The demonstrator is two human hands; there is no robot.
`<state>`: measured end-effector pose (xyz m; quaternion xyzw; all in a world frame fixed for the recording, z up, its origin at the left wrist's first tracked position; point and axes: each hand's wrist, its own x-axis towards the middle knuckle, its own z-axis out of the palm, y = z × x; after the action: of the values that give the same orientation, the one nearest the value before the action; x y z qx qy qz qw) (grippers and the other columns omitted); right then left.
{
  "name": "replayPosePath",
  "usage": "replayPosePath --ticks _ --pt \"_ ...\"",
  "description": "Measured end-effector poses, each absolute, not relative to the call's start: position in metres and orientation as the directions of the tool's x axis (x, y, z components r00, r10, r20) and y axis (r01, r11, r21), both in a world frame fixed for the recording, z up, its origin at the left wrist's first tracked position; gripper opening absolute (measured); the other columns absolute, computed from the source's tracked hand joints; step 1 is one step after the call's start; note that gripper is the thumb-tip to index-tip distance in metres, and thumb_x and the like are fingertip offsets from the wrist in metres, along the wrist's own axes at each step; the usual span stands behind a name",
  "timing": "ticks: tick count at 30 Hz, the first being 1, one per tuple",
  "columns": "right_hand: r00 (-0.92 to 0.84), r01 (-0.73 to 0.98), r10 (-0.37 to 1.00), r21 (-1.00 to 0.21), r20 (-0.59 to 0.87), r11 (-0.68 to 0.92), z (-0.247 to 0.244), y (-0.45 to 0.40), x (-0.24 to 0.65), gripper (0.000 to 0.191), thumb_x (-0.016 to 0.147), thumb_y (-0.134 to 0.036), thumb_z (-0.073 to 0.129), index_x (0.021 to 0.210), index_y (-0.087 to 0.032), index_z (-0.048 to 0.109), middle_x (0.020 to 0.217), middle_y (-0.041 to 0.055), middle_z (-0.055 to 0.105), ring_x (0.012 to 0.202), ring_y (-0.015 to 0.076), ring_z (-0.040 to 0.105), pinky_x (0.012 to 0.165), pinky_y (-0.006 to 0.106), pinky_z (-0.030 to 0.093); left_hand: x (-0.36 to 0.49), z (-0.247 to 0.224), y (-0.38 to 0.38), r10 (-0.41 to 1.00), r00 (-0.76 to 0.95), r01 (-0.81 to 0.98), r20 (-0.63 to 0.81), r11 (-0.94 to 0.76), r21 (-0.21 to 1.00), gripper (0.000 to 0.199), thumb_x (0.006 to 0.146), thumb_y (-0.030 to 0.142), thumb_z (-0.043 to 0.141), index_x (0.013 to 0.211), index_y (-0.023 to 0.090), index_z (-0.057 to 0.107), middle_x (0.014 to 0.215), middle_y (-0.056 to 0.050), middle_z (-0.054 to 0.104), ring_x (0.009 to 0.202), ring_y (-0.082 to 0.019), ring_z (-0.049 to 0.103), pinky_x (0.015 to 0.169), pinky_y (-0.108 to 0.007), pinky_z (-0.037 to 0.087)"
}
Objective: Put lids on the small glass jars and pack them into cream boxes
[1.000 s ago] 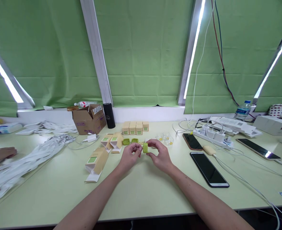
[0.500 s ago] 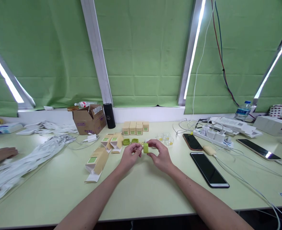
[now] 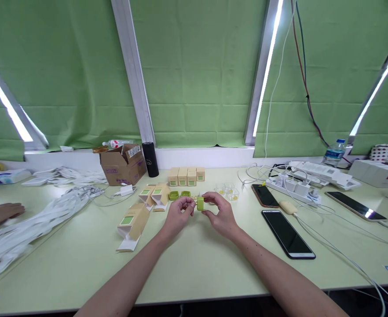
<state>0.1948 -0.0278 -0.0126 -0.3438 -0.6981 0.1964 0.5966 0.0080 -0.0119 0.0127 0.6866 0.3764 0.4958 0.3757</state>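
Note:
Between the thumb and fingers of my right hand (image 3: 222, 215) is a small yellow-green square case (image 3: 200, 203), held just above the table. My left hand (image 3: 180, 215) is pinched closed at the case's left side; whatever its fingertips grip is too small to make out. Two similar green square pieces (image 3: 173, 195) sit just beyond my left fingers. To the left lie opened kraft cartons (image 3: 134, 218) with green label squares and flaps out. Several clear plastic pieces with yellow spots (image 3: 229, 191) rest behind my right hand.
Several closed kraft boxes (image 3: 182, 176) stand in a row at the back, near a black cylinder (image 3: 150, 159) and a cardboard box (image 3: 123, 165). Phones (image 3: 288, 233), cables and a power strip (image 3: 293, 190) cover the right. Another person's hand (image 3: 3, 215) rests by white strips (image 3: 49, 220).

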Motion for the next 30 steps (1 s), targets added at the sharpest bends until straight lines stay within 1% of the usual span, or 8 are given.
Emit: replayPosePath --ticks 11,15,18,20,22,25,27,30 --pt "-0.011 0.254 0.744 -0.718 0.668 0.648 -0.012 -0.026 0.197 0.042 0.079 -0.015 0.068 0.119 -0.026 0.064 0.115 0.0072 0.070 0.103 0.0243 0.070 0.094 0.045 0.058 0.004 0.011 -0.008 0.904 0.183 0.082 0.386 -0.405 0.910 0.031 0.087 0.048 0.068 0.081 0.018 0.062 0.064 0.001 0.060 0.061 -0.014 0.056 0.061 -0.026 0.045" --pt "0.027 0.247 0.749 -0.731 0.662 0.636 -0.012 -0.024 0.200 0.041 0.080 -0.015 0.068 0.119 -0.026 0.063 0.115 0.0070 0.070 0.101 0.0240 0.069 0.094 0.047 0.059 0.001 0.010 -0.005 0.914 0.090 0.145 0.396 -0.405 0.903 0.026 0.089 0.043 0.064 0.080 0.019 0.060 0.064 0.001 0.061 0.061 -0.014 0.057 0.059 -0.026 0.042" --pt "0.045 0.271 0.750 -0.731 0.660 0.626 -0.011 -0.023 0.201 0.040 0.080 -0.015 0.068 0.118 -0.025 0.062 0.116 0.0072 0.069 0.101 0.0243 0.069 0.093 0.047 0.059 0.000 0.008 -0.002 0.904 0.049 0.208 0.425 -0.425 0.881 0.020 0.090 0.039 0.062 0.084 0.019 0.060 0.072 -0.001 0.063 0.067 -0.016 0.061 0.062 -0.028 0.045" --pt "0.045 0.285 0.744 -0.722 0.667 0.630 -0.011 -0.024 0.201 0.040 0.081 -0.015 0.067 0.118 -0.026 0.062 0.117 0.0073 0.067 0.102 0.0244 0.068 0.093 0.047 0.059 0.000 0.006 -0.001 0.876 0.034 0.280 0.481 -0.470 0.837 0.016 0.090 0.036 0.062 0.090 0.019 0.062 0.083 -0.005 0.067 0.076 -0.019 0.064 0.069 -0.031 0.049" --pt "0.035 0.288 0.728 -0.705 0.684 0.648 -0.010 -0.025 0.200 0.041 0.081 -0.013 0.066 0.119 -0.026 0.061 0.118 0.0073 0.066 0.103 0.0243 0.067 0.093 0.047 0.060 0.000 0.005 -0.004 0.825 0.053 0.374 0.563 -0.539 0.755 0.015 0.091 0.033 0.062 0.099 0.020 0.065 0.097 -0.008 0.069 0.093 -0.023 0.065 0.079 -0.036 0.051" --pt "-0.001 0.291 0.693 -0.663 0.721 0.690 -0.009 -0.027 0.199 0.044 0.081 -0.010 0.064 0.122 -0.027 0.060 0.120 0.0078 0.063 0.109 0.0250 0.064 0.095 0.047 0.060 0.002 0.007 -0.011 0.733 0.168 0.462 0.659 -0.649 0.604 0.025 0.092 0.026 0.063 0.117 0.023 0.064 0.113 -0.011 0.069 0.121 -0.029 0.054 0.099 -0.045 0.047" --pt "-0.034 0.314 0.671 -0.629 0.741 0.711 -0.009 -0.029 0.199 0.047 0.082 -0.009 0.063 0.125 -0.028 0.060 0.121 0.0086 0.061 0.112 0.0261 0.062 0.095 0.047 0.060 0.004 0.008 -0.016 0.681 0.245 0.468 0.690 -0.706 0.531 0.036 0.091 0.023 0.065 0.127 0.025 0.060 0.125 -0.011 0.066 0.129 -0.030 0.047 0.108 -0.048 0.043" --pt "-0.090 0.374 0.629 -0.559 0.772 0.740 -0.011 -0.030 0.200 0.053 0.083 -0.007 0.062 0.131 -0.028 0.059 0.123 0.0104 0.057 0.114 0.0275 0.061 0.094 0.047 0.060 0.005 0.007 -0.019 0.638 0.326 0.457 0.698 -0.752 0.474 0.046 0.091 0.022 0.067 0.136 0.026 0.055 0.136 -0.011 0.061 0.132 -0.031 0.043 0.111 -0.050 0.041"
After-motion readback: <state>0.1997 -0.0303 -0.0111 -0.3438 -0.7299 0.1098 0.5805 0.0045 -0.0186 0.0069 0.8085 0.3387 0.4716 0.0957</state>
